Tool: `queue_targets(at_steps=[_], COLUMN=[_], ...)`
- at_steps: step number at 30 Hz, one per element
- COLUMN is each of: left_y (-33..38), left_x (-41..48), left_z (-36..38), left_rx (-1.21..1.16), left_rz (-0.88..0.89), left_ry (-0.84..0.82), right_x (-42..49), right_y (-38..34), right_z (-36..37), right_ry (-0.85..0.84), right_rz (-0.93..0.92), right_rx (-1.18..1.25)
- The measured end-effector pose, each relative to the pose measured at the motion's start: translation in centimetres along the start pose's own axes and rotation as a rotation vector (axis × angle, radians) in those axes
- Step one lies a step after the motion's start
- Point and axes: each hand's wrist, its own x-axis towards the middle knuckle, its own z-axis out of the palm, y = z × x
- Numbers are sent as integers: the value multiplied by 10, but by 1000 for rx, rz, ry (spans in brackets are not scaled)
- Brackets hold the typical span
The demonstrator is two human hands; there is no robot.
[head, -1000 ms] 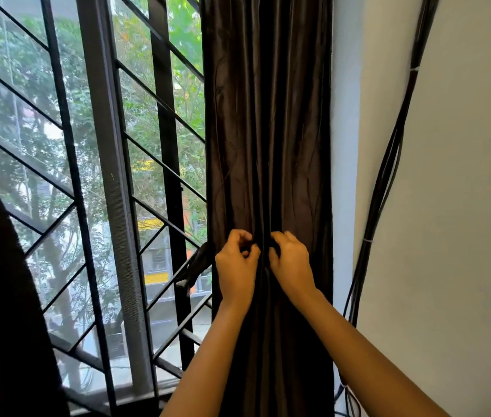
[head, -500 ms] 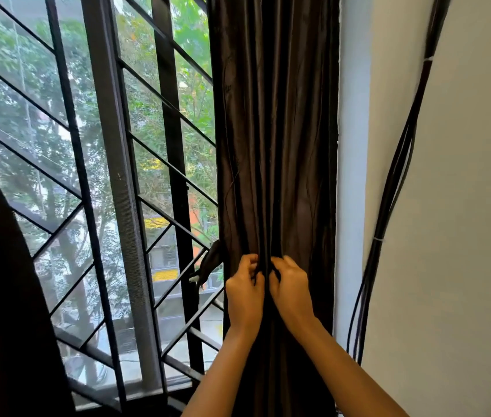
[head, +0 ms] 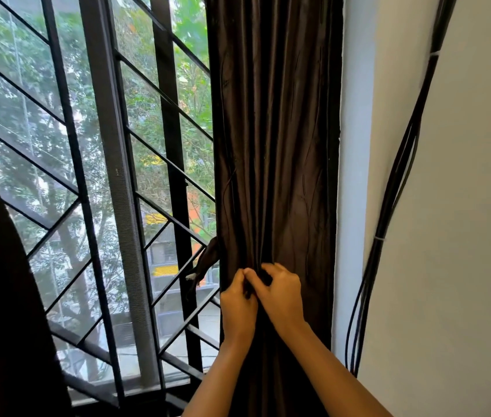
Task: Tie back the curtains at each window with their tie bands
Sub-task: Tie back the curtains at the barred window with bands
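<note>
A dark brown curtain hangs gathered in narrow folds at the right side of the window. My left hand and my right hand meet at its front, fingers curled, pinching the ends of a dark tie band between them. A loose dark end of the band sticks out to the left of the curtain, toward the grille. Most of the band is hidden behind my fingers and the folds.
A black metal window grille with diagonal bars stands left of the curtain, trees outside. A bundle of black cables runs down the white wall on the right. A dark fabric mass fills the lower left corner.
Both hands have closed together at the curtain front; the right fingers now overlap the left hand's fingertips. The view has shifted a little, so the hands sit lower in the frame.
</note>
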Motion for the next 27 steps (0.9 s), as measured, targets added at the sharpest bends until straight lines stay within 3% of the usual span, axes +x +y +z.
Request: queue_targets(at_steps=[8, 13, 15, 20, 27], left_y=[-15, -2, 7, 13, 31], left_x=[-16, -6, 8, 29, 10], left_z=[-14, -21, -21, -23, -9], left_rx=[73, 51, 77, 48, 30], left_rz=[-34, -51, -76, -127, 1], left_ry=[-131, 308, 381, 337, 201], right_x=[-7, -2, 0, 2, -2], right_y=[5, 16, 17, 14, 11], right_z=[16, 13, 13, 16, 20], right_ry=[41, 53, 55, 61, 89], right_rz=[7, 10, 22, -10, -64], right_rx=[-171, -243, -256, -348, -460])
